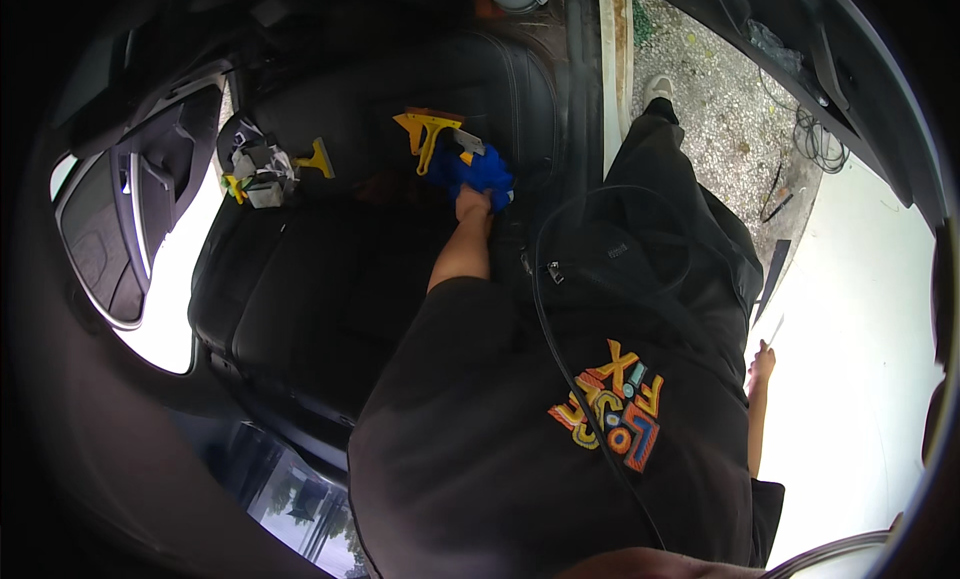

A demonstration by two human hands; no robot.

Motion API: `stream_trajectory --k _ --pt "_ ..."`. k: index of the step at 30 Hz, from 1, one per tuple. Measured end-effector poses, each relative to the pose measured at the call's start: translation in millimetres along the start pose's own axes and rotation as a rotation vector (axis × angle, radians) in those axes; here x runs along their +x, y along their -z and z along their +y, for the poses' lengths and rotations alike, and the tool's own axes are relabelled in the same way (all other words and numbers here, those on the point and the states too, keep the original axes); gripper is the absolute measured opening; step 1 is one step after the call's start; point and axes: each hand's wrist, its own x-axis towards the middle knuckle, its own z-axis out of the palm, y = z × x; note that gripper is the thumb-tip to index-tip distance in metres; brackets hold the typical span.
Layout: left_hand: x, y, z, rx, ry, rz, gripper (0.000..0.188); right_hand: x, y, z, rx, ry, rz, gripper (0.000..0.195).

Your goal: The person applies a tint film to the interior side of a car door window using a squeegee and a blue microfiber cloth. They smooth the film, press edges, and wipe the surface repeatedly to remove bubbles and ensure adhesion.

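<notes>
My left hand (pixel 472 201) reaches onto the black car seat (pixel 420 69) and grips a bunched blue cloth (pixel 484 174); its fingers are mostly hidden. Against the cloth lie a yellow-handled squeegee (pixel 429 140) and a scraper with a flat metal-looking blade (pixel 469 142). Farther left on the seat, a smaller yellow scraper (pixel 321 159) sticks out beside a pouch of mixed tools (pixel 259 166). Over on the right, outside the car, my right hand (pixel 762 361) is closed around a thin pale strip (pixel 777 330), whose exact kind is unclear against the bright background.
An opened car door (pixel 847 76) stands at the upper right, the opposite door (pixel 161 181) at the far left. The door sill (pixel 616 61) runs beside my leg. Coiled cable (pixel 819 140) lies near speckled ground (pixel 720 106). A dark cord (pixel 551 331) crosses my shirt.
</notes>
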Motion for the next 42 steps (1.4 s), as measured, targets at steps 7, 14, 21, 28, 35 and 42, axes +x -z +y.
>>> stream_trajectory --k 7,14,21,28,35,42 --pt "9.8 38.6 -83.0 -0.996 -0.131 0.372 0.041 -45.0 21.9 -114.4 0.073 0.08 0.051 0.022" --pt "-92.6 174.3 -60.3 -1.884 -0.272 0.031 0.052 62.6 -4.0 -90.8 -0.198 0.399 -0.012 0.05" --pt "-182.4 228.8 -3.2 -2.021 -0.667 -0.025 0.051 -100.7 -2.6 -236.5 0.204 0.392 -0.509 0.044" --pt "-299.8 227.7 47.9 -1.686 -1.373 0.364 0.061 -257.9 42.8 -301.6 0.456 0.898 -1.13 0.059" --pt "-407.6 203.3 104.7 -1.666 -2.098 0.379 0.059 -288.4 56.2 -288.7 0.638 1.019 -1.372 0.065" --pt "-487.7 119.6 149.2 -1.137 -1.858 -0.596 0.052 -330.5 51.0 -286.1 0.668 1.293 -1.347 0.071"
